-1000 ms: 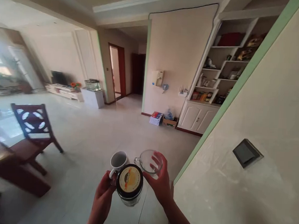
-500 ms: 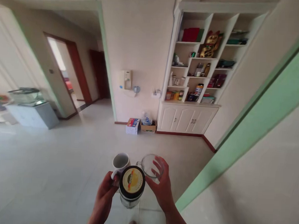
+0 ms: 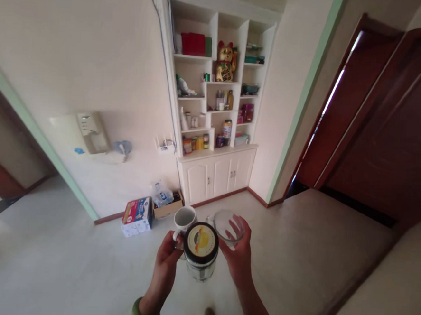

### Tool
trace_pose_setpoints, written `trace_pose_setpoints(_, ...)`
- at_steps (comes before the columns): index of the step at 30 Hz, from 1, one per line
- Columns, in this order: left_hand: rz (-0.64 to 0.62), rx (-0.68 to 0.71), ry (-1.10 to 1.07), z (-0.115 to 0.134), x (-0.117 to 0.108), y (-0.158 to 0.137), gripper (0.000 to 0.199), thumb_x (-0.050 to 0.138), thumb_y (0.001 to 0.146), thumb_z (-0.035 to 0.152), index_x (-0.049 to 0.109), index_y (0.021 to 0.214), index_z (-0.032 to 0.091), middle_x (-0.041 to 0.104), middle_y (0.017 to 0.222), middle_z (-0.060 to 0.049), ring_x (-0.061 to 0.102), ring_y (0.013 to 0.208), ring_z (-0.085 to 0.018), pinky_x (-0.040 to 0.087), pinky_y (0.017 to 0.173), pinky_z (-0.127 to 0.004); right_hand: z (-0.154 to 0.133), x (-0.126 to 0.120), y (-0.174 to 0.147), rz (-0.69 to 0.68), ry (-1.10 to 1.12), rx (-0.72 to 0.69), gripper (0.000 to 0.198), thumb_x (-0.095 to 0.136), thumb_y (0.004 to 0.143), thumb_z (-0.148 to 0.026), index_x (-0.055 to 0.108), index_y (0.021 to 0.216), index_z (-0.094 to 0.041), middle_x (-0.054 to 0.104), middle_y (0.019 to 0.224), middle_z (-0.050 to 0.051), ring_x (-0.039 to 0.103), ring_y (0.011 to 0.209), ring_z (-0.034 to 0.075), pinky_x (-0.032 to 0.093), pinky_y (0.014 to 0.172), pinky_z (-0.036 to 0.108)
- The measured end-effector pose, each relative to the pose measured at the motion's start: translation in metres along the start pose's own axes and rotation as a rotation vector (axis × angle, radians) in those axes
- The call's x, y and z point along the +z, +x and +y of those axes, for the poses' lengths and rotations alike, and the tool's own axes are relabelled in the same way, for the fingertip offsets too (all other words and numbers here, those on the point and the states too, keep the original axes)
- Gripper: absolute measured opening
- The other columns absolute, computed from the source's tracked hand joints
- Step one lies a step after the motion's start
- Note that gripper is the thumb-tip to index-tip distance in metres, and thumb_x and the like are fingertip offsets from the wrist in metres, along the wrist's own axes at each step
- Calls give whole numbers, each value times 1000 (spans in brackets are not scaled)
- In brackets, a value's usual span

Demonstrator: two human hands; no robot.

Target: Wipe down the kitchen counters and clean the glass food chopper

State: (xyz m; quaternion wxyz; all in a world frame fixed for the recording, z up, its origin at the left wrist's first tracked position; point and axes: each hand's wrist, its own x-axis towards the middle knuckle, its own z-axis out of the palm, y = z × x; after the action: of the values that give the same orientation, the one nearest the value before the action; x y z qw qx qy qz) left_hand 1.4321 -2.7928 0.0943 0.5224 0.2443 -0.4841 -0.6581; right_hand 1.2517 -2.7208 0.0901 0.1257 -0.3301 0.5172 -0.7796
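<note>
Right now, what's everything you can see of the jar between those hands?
The jar looks like clear glass, with a black lid on. A round cream label with yellow and red marks covers most of the lid's top. It is lid up, held in mid-air between the left hand and the right hand. Its exact points of contact are hidden.

At the lower centre of the frame, the round clear jar (image 3: 202, 272) looked like smooth glass, its black disc lid (image 3: 200, 259) softly glossy around a printed, paper-like label (image 3: 205, 243). The white handled mug (image 3: 185, 217) looked like glazed ceramic; the clear round cup (image 3: 228, 226) looked like shiny glass. At upper centre, the gold cat figurine (image 3: 225, 63) gleamed. At right, the dark red panelled door (image 3: 394, 126) resembled varnished wood. The pale floor (image 3: 89, 273) was smooth, with a dull sheen.
</note>
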Motion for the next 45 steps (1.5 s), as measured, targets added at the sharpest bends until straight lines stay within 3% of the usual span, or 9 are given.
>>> trace_pose_setpoints(5, 55, -3, 4, -26, 5, 138, 34, 86, 70, 34, 58, 82, 19, 59, 80, 1, 49, 79, -15, 42, 71, -24, 55, 46, 128, -30, -49, 16, 85, 89, 70, -40, 45, 142, -30, 52, 151, 14, 55, 137, 33, 53, 108, 57)
trace_pose_setpoints(9, 145, 7, 4, -44, -6, 237, 36, 89, 66, 34, 59, 82, 19, 60, 79, 1, 49, 76, -15, 42, 68, -23, 99, 88, 213, -79, -61, 47, 85, 89, 70, -39, 44, 142, -30, 53, 151, 13, 55, 137, 31, 54, 108, 56)
trace_pose_setpoints(15, 200, 41, -22, -93, -19, 399, 34, 87, 68, 33, 63, 87, 19, 67, 88, -1, 56, 84, -17, 45, 74, -25, 181, 152, 336, -100, -96, 49, 86, 89, 69, -37, 45, 142, -29, 52, 152, 15, 57, 135, 32, 55, 106, 56)
trace_pose_setpoints(21, 153, 32, -63, -136, 8, 571, 32, 84, 70, 33, 59, 83, 20, 61, 79, 2, 52, 75, -14, 43, 69, -23, 239, 194, 460, -13, -162, 64, 87, 89, 69, -40, 44, 142, -28, 46, 157, 16, 55, 137, 33, 53, 109, 59)
trace_pose_setpoints(28, 217, 76, 4, -210, 49, 744, 29, 79, 79, 36, 55, 83, 21, 54, 78, 4, 47, 74, -12, 40, 70, -23, 319, 204, 599, 58, -223, 105, 89, 90, 67, -44, 44, 141, -26, 51, 150, 17, 56, 136, 34, 59, 103, 54)
trace_pose_setpoints(38, 605, 163, 79, -333, 117, 949, 33, 78, 79, 39, 50, 81, 22, 50, 74, 5, 44, 70, -12, 38, 68, -23, 485, 227, 816, -93, -232, 215, 90, 87, 69, -47, 40, 142, -28, 49, 151, 17, 55, 137, 32, 52, 109, 58)
trace_pose_setpoints(41, 712, 191, 99, -360, 127, 991, 34, 78, 77, 39, 49, 80, 22, 50, 76, 4, 46, 72, -12, 39, 70, -24, 525, 240, 859, -147, -305, 196, 91, 85, 70, -52, 39, 143, -24, 51, 149, 18, 56, 135, 32, 46, 114, 57)
trace_pose_setpoints(45, 838, 177, 155, -384, 132, 1031, 35, 78, 76, 41, 48, 78, 23, 47, 73, 5, 43, 70, -12, 38, 68, -25, 559, 257, 891, -158, -401, 159, 90, 84, 71, -53, 41, 144, -20, 52, 148, 19, 53, 136, 32, 44, 116, 55)
